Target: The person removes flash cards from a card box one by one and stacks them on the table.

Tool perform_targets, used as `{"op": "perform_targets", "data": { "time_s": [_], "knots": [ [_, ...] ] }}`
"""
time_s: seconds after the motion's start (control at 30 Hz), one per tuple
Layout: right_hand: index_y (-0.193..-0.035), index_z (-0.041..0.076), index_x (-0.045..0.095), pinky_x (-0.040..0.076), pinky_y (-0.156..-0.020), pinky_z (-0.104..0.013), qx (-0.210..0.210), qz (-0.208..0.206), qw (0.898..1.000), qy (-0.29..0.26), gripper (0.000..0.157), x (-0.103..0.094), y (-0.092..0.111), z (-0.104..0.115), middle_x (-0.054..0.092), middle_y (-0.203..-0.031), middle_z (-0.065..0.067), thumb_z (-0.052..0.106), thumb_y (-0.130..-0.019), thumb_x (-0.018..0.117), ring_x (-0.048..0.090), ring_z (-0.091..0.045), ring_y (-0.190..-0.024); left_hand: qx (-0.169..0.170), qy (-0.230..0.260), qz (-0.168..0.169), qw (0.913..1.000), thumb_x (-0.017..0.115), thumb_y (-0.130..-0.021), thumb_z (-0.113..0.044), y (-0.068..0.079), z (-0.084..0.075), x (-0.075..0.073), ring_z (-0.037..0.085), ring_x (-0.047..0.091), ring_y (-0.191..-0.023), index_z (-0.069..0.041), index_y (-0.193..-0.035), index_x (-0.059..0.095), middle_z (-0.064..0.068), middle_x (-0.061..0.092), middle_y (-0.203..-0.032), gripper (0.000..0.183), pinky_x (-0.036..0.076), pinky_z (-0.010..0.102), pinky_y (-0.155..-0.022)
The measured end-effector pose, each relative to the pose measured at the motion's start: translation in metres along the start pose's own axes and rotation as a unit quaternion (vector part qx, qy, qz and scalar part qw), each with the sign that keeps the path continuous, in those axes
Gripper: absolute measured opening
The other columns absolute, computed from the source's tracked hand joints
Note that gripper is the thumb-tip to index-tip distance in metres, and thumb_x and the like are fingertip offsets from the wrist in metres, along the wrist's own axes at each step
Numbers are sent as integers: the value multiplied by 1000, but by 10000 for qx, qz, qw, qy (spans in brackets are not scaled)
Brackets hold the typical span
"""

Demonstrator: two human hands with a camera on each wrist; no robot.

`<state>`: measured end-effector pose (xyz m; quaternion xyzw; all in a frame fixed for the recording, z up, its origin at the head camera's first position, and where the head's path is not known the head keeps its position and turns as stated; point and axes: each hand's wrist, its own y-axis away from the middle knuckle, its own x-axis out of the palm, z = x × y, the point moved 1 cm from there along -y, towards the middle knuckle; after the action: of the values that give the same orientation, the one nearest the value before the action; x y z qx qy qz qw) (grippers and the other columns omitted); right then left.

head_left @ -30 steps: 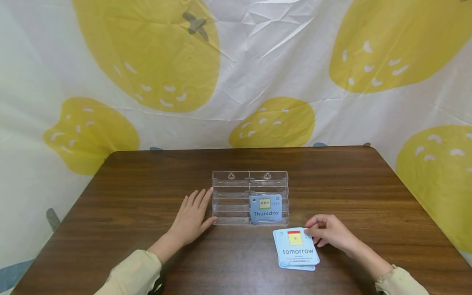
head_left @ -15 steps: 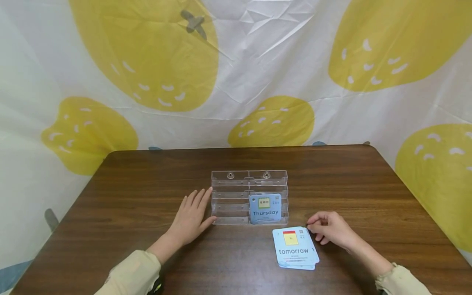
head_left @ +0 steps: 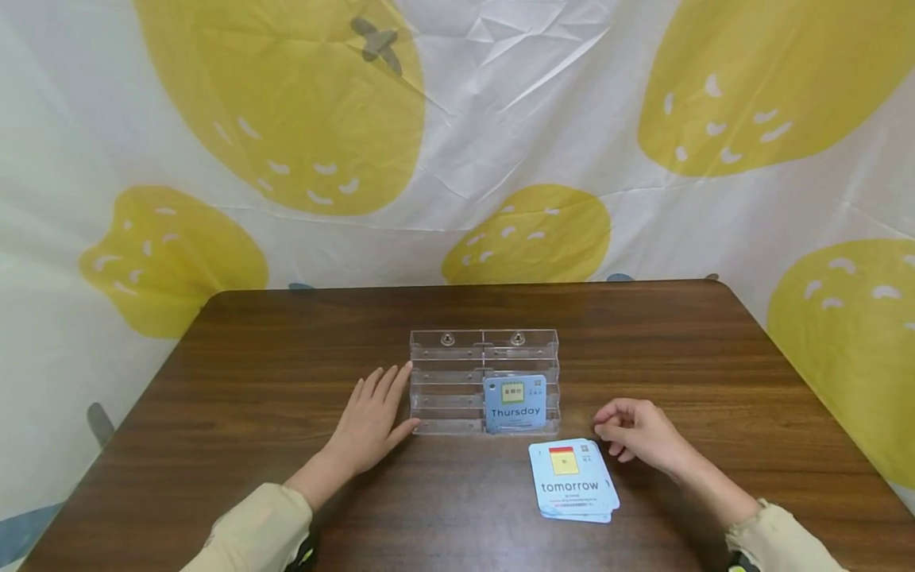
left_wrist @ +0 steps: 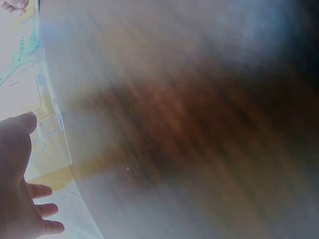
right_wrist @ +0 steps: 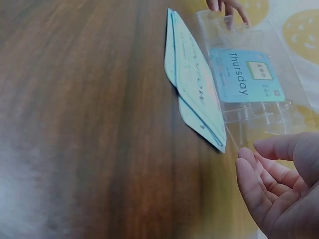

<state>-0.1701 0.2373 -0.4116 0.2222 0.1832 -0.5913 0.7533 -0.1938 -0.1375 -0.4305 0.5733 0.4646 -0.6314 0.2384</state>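
A clear plastic card rack with tiered compartments stands mid-table. In its right-hand front compartment leans a blue "Thursday" flash card. My left hand lies along the rack's left side, fingers spread, with thumb and fingertips at its edge. A loose stack of blue flash cards, slightly fanned, lies on the table in front of the rack's right end; "tomorrow" is on top. Just beyond the stack's upper right corner is my right hand, fingers loosely bent and holding nothing, as the right wrist view also shows.
The brown wooden table extends around the rack and cards. Behind it hangs a white cloth printed with yellow fruit. Both sleeves are pale, with a dark band at each wrist.
My right fingers have let go of the "tomorrow" card's corner and drawn slightly up and away. The top card has shifted a little left and straightened. My left hand stays at the rack.
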Motion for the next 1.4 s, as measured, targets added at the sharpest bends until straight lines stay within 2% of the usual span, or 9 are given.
{"op": "perform_targets", "data": {
  "time_s": [0.37,0.77,1.0,1.17,1.4],
  "knots": [
    [-102,-12,57,53,-55,-28,-378,-235,9990,-44,28,3,-6,12,62,-77,-11,5,-81,65,61,-20,-64,16,42,-35,10000,60,-85,-40,-1,0,1,40,37,-121,-5,-142,23,21,41,-133,76,31,56,-98],
    [-104,-10,57,53,-59,-30,-562,-314,9979,6,32,7,-12,23,61,-79,-9,8,-79,67,61,-22,-66,-34,52,65,10000,58,-86,-42,-1,0,-1,40,36,-122,-5,-143,23,20,41,-134,77,30,55,-99],
    [-105,-8,56,49,-61,-22,-760,-590,9953,-122,36,13,-17,32,63,-85,-11,9,-76,70,58,-15,-72,-12,78,10,10000,60,-85,-41,0,0,-1,41,37,-122,-4,-142,24,21,42,-133,77,30,55,-99],
    [-109,-7,56,48,-67,-22,-736,-757,9941,-242,40,17,-21,38,63,-91,-14,8,-76,71,59,-17,-78,-46,83,10,10000,59,-85,-42,0,0,0,41,36,-122,-5,-143,24,21,42,-133,77,30,56,-99],
    [-111,-6,55,48,-68,-21,-590,-791,9938,-507,40,20,-25,44,62,-95,-17,7,-76,70,59,-17,-81,-34,56,-9,10000,59,-85,-43,0,0,0,40,37,-122,-5,-142,24,20,41,-134,78,30,55,-99]
  ]
}}
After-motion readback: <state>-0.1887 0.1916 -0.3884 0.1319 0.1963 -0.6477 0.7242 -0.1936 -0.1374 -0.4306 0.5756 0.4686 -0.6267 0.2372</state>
